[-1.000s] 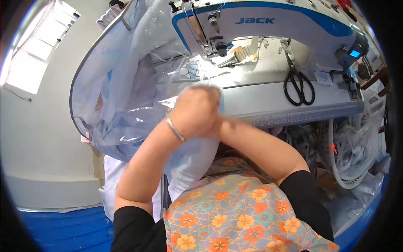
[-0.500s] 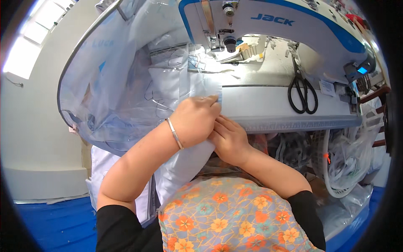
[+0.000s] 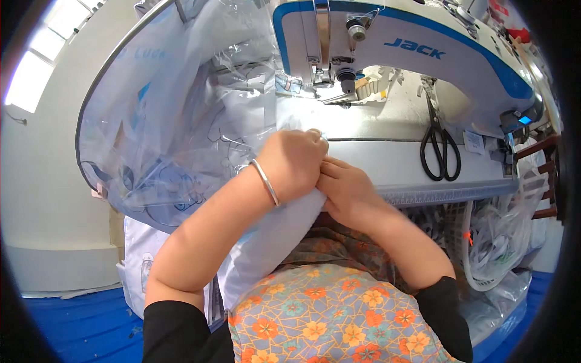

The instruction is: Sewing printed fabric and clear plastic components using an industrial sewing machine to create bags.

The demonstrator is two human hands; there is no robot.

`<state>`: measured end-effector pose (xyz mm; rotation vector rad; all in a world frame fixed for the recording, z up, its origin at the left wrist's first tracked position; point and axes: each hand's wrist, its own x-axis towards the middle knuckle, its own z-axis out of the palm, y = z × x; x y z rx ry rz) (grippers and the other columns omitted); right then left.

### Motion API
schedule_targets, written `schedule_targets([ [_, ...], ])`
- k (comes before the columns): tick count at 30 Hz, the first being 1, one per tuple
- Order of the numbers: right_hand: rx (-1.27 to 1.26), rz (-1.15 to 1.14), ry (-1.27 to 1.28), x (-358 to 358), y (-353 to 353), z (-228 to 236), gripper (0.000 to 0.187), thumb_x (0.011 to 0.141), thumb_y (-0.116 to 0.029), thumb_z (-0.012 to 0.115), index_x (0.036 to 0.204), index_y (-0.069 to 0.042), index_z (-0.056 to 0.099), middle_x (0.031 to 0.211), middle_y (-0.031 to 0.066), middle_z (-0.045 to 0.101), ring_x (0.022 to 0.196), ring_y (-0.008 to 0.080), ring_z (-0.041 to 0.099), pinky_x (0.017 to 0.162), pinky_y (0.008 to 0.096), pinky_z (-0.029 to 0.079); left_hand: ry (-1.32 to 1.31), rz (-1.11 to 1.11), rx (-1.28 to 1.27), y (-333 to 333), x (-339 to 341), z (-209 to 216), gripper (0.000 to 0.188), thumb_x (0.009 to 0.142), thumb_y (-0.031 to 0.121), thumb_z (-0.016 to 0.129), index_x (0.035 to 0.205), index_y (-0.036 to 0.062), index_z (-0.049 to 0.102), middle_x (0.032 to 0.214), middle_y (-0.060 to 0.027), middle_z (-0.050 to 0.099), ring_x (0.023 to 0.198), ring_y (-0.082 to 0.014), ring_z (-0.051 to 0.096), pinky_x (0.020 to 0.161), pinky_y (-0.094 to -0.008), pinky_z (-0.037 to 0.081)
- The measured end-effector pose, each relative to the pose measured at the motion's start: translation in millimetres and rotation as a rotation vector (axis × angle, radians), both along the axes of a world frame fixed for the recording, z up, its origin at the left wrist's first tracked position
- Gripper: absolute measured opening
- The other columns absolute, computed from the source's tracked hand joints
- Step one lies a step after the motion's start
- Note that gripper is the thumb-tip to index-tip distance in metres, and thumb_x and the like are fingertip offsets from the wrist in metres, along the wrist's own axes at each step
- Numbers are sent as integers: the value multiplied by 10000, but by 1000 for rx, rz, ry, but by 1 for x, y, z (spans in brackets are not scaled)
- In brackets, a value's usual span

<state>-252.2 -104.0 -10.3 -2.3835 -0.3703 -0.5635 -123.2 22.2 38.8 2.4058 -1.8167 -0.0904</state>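
Note:
My left hand (image 3: 295, 162), with a bangle at the wrist, is closed with its fingertips pinching white fabric (image 3: 275, 233) at the front of the sewing machine (image 3: 378, 45). Pressed against it from the right, my right hand (image 3: 351, 189) has its fingers bent together at the same cloth edge. Their grip on the cloth is partly hidden by the hands themselves. From there the fabric hangs over the table edge toward my lap. The machine's needle area stands beyond my hands, apart from them.
Black scissors (image 3: 440, 151) lie on the machine bed to the right. A clear plastic sheet with a dark rim (image 3: 151, 121) bulges over the left side. Below the ruler-marked table edge (image 3: 448, 192), a white basket (image 3: 484, 281) holds clear plastic. A paper tag (image 3: 474, 143) lies near the scissors.
Both hands have moved slightly to the right with the white fabric, still together. The machine sits a little lower and further right in the picture.

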Motion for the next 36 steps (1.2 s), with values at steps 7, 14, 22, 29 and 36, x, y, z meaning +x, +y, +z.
schedule_targets([
  [7, -62, -366, 20, 45, -55, 19, 138, 858, -74, 619, 974, -52, 690, 903, 124, 715, 830, 321, 715, 754, 423, 576, -220, -55, -89, 0, -21, -23, 169, 779, 124, 612, 892, 9, 665, 1085, -200, 650, 1018, -313, 654, 934, -410, 502],
  [14, -672, -307, 26, 108, -55, -9, 186, 813, -170, 689, 982, -92, 684, 848, 78, 711, 784, 232, 729, 674, 363, 577, -230, -60, -127, 0, -20, -25, 183, 761, 110, 608, 897, 2, 667, 1106, -205, 651, 991, -302, 655, 925, -403, 504],
  [22, -628, -205, -90, 93, -82, -10, 161, 866, -135, 660, 1001, -49, 676, 807, 89, 697, 745, 245, 712, 653, 375, 571, -175, -30, -42, 0, -23, -23, 224, 773, 120, 607, 947, -8, 667, 1189, -217, 663, 1047, -299, 664, 956, -402, 500],
  [29, -592, -211, -31, 90, -85, -13, 149, 889, -141, 644, 1020, -81, 682, 824, 80, 687, 761, 244, 696, 665, 380, 561, -195, -44, -87, 6, -20, -24, 257, 793, 127, 602, 1001, -13, 661, 1237, -233, 665, 1096, -296, 669, 987, -401, 499],
  [36, -598, -211, -50, 80, -81, -16, 78, 831, -111, 648, 900, -105, 684, 852, 60, 664, 811, 236, 696, 694, 364, 568, -217, -23, -125, 1, -17, -27, 225, 804, 126, 594, 987, 4, 645, 1163, -204, 679, 1023, -288, 683, 943, -399, 510],
])
